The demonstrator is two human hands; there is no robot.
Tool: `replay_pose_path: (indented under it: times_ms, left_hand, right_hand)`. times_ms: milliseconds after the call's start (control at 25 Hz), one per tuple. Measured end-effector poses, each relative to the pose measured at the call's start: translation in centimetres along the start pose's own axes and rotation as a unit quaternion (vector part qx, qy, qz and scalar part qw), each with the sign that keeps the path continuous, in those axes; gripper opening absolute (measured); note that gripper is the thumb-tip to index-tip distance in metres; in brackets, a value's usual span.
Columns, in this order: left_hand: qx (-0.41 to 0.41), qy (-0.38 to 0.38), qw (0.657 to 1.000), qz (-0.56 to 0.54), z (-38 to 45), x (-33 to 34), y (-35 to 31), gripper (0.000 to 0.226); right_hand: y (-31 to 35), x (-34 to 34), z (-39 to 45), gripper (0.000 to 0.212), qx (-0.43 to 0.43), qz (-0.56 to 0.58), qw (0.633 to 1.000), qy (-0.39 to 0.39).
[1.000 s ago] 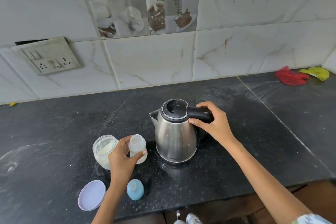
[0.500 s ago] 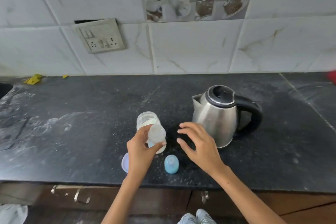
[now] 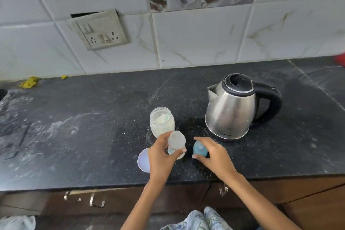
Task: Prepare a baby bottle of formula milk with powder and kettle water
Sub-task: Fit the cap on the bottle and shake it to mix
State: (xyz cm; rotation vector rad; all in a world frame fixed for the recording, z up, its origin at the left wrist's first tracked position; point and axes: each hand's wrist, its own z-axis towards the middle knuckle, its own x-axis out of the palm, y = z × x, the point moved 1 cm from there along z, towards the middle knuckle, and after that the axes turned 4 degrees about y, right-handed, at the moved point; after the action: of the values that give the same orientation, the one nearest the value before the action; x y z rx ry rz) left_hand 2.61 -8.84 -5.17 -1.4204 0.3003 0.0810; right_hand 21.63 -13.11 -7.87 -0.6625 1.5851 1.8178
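Head view, left to right: lilac lid (image 3: 143,160) flat on counter (image 3: 74,136); open powder jar (image 3: 162,121) at bottle's 11 o'clock. Left hand (image 3: 160,157) grips baby bottle (image 3: 176,143), tilted. Right hand (image 3: 211,152) closes round blue teat cap (image 3: 200,149). Kettle (image 3: 231,108) at 2 o'clock. Advice: hold bottle upright, seat cap square, then twist.

Soft, even daylight, faint shadows under both arms, pale sheen on the steel electric kettle (image 3: 231,106) at two o'clock, slight overall motion blur, wide-angle bowing toward every edge
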Motion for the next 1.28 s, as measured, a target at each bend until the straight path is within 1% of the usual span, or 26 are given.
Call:
replay_pose_path:
  times_ms: [120,240,320,400,520,600,800,880,1040,1120,1200,1280]
  left_hand:
    - [0.016,0.015,1.0,-0.008,0.0,1.8,0.8,0.061]
    - [0.028,0.021,0.999,-0.007,-0.1,3.1,1.3,0.058]
    - [0.022,0.017,0.999,-0.017,-0.2,3.5,1.8,0.063]
    - [0.011,0.029,0.999,-0.031,-0.1,3.6,2.2,0.069]
    - [0.017,0.064,0.997,-0.042,0.2,3.7,2.5,0.059]
    - [0.02,0.073,0.996,-0.045,0.4,3.6,2.7,0.056]
    - [0.023,0.089,0.995,-0.047,0.7,3.4,2.8,0.054]
    - [0.03,0.088,0.995,-0.045,0.6,3.4,2.4,0.053]
    - [0.032,0.086,0.995,-0.034,0.6,3.3,2.3,0.052]
    - [0.028,0.084,0.996,-0.033,0.6,3.2,2.2,0.051]
    - [0.022,0.08,0.996,-0.035,0.6,3.2,2.0,0.047]
    - [0.021,0.083,0.996,-0.032,0.7,3.1,1.7,0.044]
  right_hand:
    - [0.1,-2.2,0.5,0.054,0.054,0.116,0.989,-0.068]
    - [1.0,-3.7,0.7,0.05,0.073,0.203,0.972,-0.09]
    - [1.7,-4.1,0.8,0.048,0.071,0.229,0.967,-0.087]
    - [2.2,-4.2,1.0,0.048,0.065,0.245,0.965,-0.071]
    - [3.3,-4.1,1.5,0.048,0.054,0.254,0.965,-0.042]
    - [4.1,-4.0,2.1,0.049,0.038,0.231,0.972,-0.012]
    - [5.7,-3.4,3.4,0.052,0.021,0.106,0.991,0.079]
    - [6.2,-3.4,3.4,0.053,0.004,0.05,0.993,0.109]
    - [7.4,-4.1,4.0,0.05,-0.009,-0.008,0.989,0.148]
    - [8.3,-4.0,4.3,0.048,0.003,-0.043,0.989,0.141]
    - [9.1,-3.6,4.3,0.048,0.021,-0.092,0.99,0.105]
    - [9.4,-3.5,4.3,0.052,0.047,-0.11,0.989,0.086]
